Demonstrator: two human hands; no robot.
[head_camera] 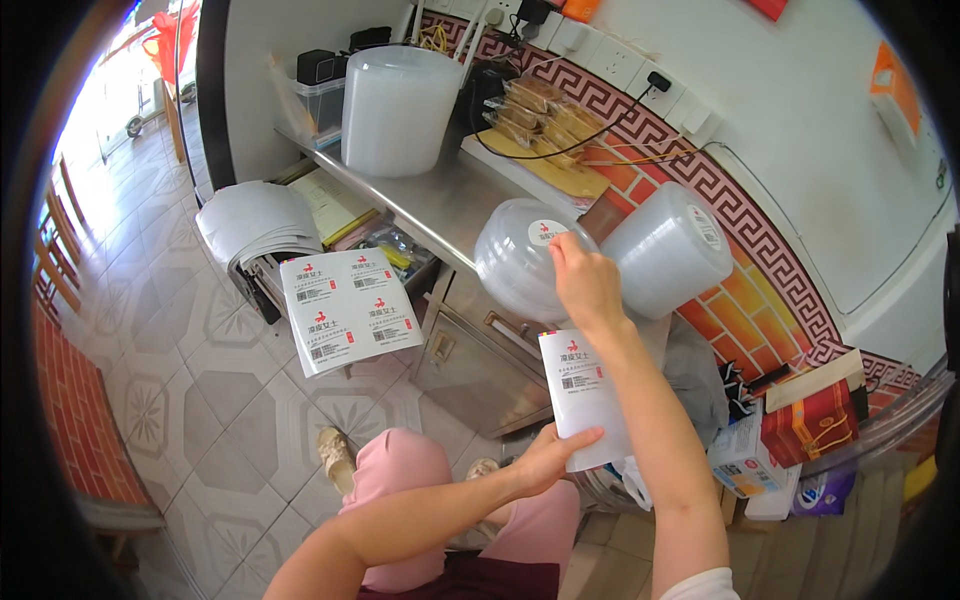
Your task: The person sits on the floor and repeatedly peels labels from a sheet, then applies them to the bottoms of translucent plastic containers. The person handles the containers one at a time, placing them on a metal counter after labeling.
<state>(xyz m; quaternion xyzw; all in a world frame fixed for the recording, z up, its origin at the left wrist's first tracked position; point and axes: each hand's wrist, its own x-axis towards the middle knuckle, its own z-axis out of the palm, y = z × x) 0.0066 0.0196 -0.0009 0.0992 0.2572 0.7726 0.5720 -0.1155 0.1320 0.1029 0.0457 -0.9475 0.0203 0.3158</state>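
Note:
My left hand (551,457) grips the lower edge of a white printed label sheet (576,409), its thumb lying across the front. Farther up, my right hand (589,281) has its fingertips closed at the edge of a round white label (545,232). That label lies against the top face of a stack of clear round plastic lids or bowls (510,262), tilted on its side. Beside it leans a second clear plastic stack (660,251), with a round label on its end.
More label sheets (352,307) rest on an open drawer at left, near a pile of white paper (259,221). On the steel counter (420,199) stand a tall translucent container stack (401,112) and wrapped brown packs (544,112). Boxes (810,420) sit at right.

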